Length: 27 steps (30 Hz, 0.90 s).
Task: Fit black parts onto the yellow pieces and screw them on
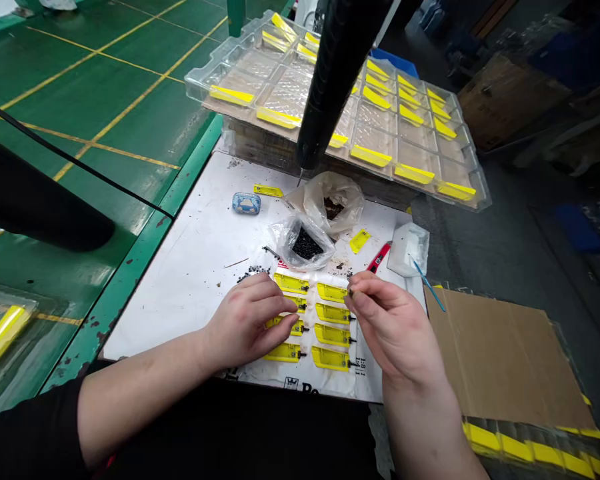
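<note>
Yellow plastic parts (331, 337) lie in two columns on a white sheet, most with a small black piece at the right end. My left hand (247, 320) is over the left column, thumb and fingers apart, holding nothing that shows; it partly hides the yellow parts beneath. At the top of the right column, my right hand (387, 317) is closed in a pinch beside the uppermost yellow part (333, 292). Something tiny and dark shows at its fingertips, too small to name. Behind the columns sits a clear bag of small black pieces (307, 245).
Past it stand a bag with brown contents (334, 208) and a hanging black tool (325, 87). A red utility knife (380, 257), a white box (409, 250) and a blue tin (246, 203) lie around. Behind, a clear divided tray (375, 127) holds yellow parts.
</note>
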### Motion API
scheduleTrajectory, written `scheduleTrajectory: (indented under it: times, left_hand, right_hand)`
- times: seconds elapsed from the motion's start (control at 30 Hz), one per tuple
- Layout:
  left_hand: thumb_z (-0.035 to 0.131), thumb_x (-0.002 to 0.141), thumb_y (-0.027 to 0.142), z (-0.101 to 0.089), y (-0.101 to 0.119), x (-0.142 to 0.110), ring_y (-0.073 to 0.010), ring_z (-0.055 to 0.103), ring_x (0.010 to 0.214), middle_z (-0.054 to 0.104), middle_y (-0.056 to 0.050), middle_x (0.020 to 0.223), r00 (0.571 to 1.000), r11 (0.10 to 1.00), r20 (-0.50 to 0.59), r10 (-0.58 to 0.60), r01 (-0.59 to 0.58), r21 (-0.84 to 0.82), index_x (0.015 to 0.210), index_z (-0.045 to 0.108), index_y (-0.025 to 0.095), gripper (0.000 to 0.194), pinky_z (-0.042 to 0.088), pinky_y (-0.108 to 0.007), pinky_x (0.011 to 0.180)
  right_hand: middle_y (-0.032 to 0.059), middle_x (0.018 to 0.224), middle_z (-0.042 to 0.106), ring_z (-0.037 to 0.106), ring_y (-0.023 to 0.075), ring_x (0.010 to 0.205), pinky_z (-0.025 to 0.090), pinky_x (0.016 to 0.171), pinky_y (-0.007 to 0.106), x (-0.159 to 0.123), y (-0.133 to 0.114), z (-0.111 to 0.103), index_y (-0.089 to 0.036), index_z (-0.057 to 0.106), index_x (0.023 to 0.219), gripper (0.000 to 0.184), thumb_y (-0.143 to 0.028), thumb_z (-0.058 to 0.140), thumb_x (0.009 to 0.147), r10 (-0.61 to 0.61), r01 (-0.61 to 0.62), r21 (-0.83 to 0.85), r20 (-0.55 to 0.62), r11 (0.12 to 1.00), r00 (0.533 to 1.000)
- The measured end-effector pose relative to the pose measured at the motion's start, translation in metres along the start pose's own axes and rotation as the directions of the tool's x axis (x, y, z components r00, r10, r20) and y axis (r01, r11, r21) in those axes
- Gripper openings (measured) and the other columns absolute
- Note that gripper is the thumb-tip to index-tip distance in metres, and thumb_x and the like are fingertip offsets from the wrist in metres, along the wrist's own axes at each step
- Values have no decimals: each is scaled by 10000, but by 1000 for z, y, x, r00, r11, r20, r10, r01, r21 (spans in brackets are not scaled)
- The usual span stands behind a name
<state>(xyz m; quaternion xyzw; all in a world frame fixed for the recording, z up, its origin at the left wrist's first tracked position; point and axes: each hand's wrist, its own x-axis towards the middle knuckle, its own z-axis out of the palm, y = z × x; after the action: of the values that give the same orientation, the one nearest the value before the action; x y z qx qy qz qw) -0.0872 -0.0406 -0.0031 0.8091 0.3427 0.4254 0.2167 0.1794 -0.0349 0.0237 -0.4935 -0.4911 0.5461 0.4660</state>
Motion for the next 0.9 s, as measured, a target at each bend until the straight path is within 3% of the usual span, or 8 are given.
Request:
scheduleTrajectory:
  times: [0.07,0.13,0.17,0.23,0.3,0.4,0.57,0.9]
  left_hand:
    - [720,1013,181,-5,10,0,-181,672,814,782,-65,858,996,981,-19,-92,88,-171,1054,796,174,86,554,-327,783]
    - [751,1016,240,-10,21,1,-182,709,838,806,-75,902,961,889,38,-273,267,-373,1075,821,174,113,564,-320,795]
    - [772,1014,297,-11,26,2,-186,725,851,818,-82,937,921,789,107,-376,378,-484,1092,835,176,157,570,-316,795]
    - [825,982,432,-13,33,3,-198,748,884,837,-91,1000,803,486,314,-506,566,-666,1125,856,185,287,582,-314,807]
    - [883,920,527,-12,36,5,-193,744,904,842,-82,1002,701,188,506,-503,660,-727,1124,874,192,392,578,-302,839]
    - [946,846,563,-9,38,4,-150,704,886,832,-60,960,638,-12,617,-461,691,-723,1056,897,190,431,535,-254,849]
    - [983,820,501,-8,40,3,-139,695,897,831,-42,954,618,-93,632,-467,677,-730,1014,904,205,362,517,-249,871]
    - [1015,785,445,-6,38,3,-125,686,838,816,-55,872,570,-69,652,-500,725,-686,912,900,165,328,513,-215,816]
  right_hand:
    - [12,1080,690,665,164,997,545,832,304,-16,-2,8,-308,837,975,63,-338,882,943,-74,74,-77,5,994,997]
    - [14,1097,667,656,161,1013,531,807,299,-33,-5,17,-313,833,1036,80,-246,821,995,-198,193,-219,-3,957,980]
    - [17,1097,659,651,161,1013,528,809,306,-40,-6,22,-310,831,1070,138,-193,802,1002,-280,267,-300,1,916,960]
    - [22,1075,651,641,167,994,524,827,335,-51,-10,30,-293,821,1143,251,-97,779,993,-458,433,-419,43,798,888]
    - [27,1048,654,632,180,979,528,856,374,-55,-13,35,-262,805,1203,337,-22,769,969,-585,559,-484,115,673,803]
    - [36,1038,659,625,196,987,541,872,408,-53,-17,37,-221,784,1242,390,32,758,946,-643,639,-523,207,564,737]
    - [40,1046,662,628,198,995,554,857,402,-49,-21,37,-222,768,1252,393,35,742,957,-626,665,-521,283,535,726]
    - [51,1070,666,622,191,1029,571,904,383,-49,-22,36,-199,749,1283,416,49,741,949,-614,695,-506,351,511,707]
